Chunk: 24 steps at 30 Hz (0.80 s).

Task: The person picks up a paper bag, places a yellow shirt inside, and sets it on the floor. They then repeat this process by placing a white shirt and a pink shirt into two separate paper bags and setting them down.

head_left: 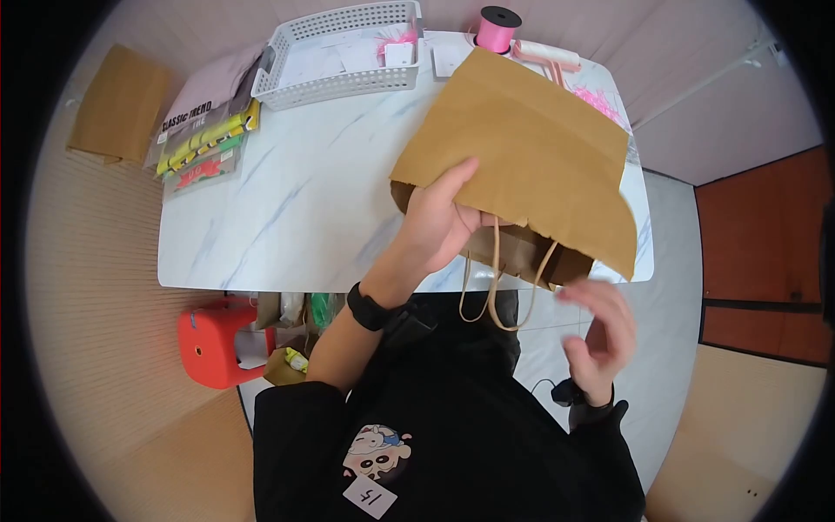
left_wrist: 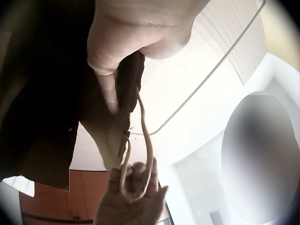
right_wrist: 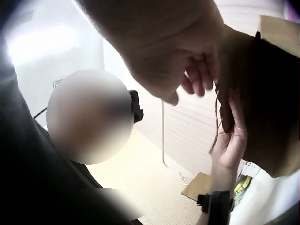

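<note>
A brown kraft paper bag [head_left: 531,139] is held tilted over the right part of the table, its mouth toward the person. My left hand [head_left: 444,213] grips the bag's rim, thumb on the outer side and the fingers inside the mouth. Two twisted-paper handles [head_left: 497,287] hang down from the rim. To the right of them, my right hand [head_left: 604,335] is raised with its fingers loosely bent and nothing between them. In the left wrist view that hand [left_wrist: 133,197] appears behind the handle loop [left_wrist: 146,136], its palm showing.
A white perforated basket [head_left: 344,94] with cards stands at the table's back. Pink ribbon on a spool [head_left: 497,33] is behind the bag. Packaged clothes [head_left: 204,130] and another paper bag [head_left: 120,104] lie at the left. A red stool [head_left: 209,348] is below the table's left front.
</note>
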Available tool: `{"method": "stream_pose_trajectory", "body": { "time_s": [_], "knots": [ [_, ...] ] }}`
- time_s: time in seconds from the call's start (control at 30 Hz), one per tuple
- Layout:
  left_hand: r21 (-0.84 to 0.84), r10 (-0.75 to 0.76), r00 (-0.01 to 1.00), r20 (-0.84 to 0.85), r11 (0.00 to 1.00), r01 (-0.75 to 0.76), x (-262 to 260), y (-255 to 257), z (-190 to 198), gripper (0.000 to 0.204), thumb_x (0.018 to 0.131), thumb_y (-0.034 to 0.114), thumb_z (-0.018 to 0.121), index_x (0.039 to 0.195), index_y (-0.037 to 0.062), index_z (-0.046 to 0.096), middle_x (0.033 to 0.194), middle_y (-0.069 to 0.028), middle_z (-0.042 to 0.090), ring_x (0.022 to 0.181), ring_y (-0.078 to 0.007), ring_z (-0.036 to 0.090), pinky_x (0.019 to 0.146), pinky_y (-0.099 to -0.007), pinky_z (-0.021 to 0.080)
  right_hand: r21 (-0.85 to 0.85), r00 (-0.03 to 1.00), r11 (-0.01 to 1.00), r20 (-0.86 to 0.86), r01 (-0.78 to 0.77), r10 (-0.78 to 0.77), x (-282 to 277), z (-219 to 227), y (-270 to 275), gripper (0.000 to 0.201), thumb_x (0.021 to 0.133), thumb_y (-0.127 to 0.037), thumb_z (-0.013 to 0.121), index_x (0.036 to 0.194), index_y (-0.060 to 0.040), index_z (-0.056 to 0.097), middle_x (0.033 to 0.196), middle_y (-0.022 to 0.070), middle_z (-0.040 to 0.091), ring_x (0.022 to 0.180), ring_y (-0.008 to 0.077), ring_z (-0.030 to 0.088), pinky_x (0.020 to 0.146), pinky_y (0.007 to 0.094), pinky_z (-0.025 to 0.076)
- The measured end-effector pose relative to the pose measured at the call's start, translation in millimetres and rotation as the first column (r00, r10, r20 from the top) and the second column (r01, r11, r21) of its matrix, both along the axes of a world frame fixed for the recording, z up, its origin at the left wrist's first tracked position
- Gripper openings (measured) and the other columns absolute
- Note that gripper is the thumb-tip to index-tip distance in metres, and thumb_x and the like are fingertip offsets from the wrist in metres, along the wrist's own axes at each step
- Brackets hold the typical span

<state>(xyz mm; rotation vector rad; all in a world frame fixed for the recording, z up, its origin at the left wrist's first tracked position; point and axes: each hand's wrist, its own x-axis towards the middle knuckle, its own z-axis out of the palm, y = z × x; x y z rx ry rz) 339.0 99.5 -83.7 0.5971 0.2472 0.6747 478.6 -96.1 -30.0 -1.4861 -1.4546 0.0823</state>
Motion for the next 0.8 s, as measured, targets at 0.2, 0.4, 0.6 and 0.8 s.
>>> {"method": "stream_pose_trajectory", "body": {
  "time_s": [0.2, 0.4, 0.6, 0.8],
  "knots": [
    [-0.058, -0.017, 1.000, 0.018, 0.998, 0.018, 6, 3, 5, 0.037, 0.107, 0.022, 0.044, 0.138, 0.0008, 0.049, 0.130, -0.0153, 0.063, 0.114, -0.0315, 0.066, 0.095, -0.0523, 0.055, 0.283, 0.684, 0.921, 0.617, 0.267, -0.388, 15, 18, 7, 0.031, 0.089, -0.017, 0.075, 0.112, 0.0028, 0.069, 0.107, 0.0112, 0.067, 0.093, 0.0309, 0.064, 0.079, 0.0407, 0.050],
    [-0.081, 0.003, 0.997, 0.071, 0.997, 0.003, 9, 0, 0, 0.040, 0.105, 0.023, 0.050, 0.140, 0.0016, 0.049, 0.133, -0.0146, 0.061, 0.120, -0.0306, 0.062, 0.101, -0.0520, 0.053, -0.108, 0.422, 0.994, 0.902, 0.006, 0.095, 30, 44, 70, 0.050, 0.066, -0.007, 0.069, 0.115, 0.0041, 0.068, 0.102, 0.0091, 0.064, 0.088, 0.0249, 0.063, 0.073, 0.0382, 0.051],
    [-0.024, -0.145, 0.988, 0.059, 0.989, 0.146, -45, 3, 4, 0.035, 0.100, 0.012, 0.062, 0.132, 0.0004, 0.056, 0.128, -0.0142, 0.065, 0.112, -0.0262, 0.067, 0.099, -0.0438, 0.056, -0.197, 0.300, 0.973, 0.927, -0.123, 0.226, 29, 59, 102, 0.046, 0.069, 0.001, 0.067, 0.115, 0.0059, 0.065, 0.088, 0.0078, 0.061, 0.074, 0.0209, 0.061, 0.061, 0.0327, 0.048],
    [0.487, 0.262, 0.708, -0.656, 0.863, 0.132, -213, 69, 14, 0.011, 0.092, 0.006, 0.067, 0.100, -0.0012, 0.071, 0.093, -0.0097, 0.074, 0.082, -0.0180, 0.072, 0.075, -0.0322, 0.059, -0.214, 0.331, 0.977, 0.922, 0.006, 0.200, 38, 83, 105, 0.028, 0.082, 0.003, 0.071, 0.109, 0.0036, 0.063, 0.071, 0.0081, 0.051, 0.057, 0.0231, 0.052, 0.052, 0.0368, 0.039]
  ]
}}
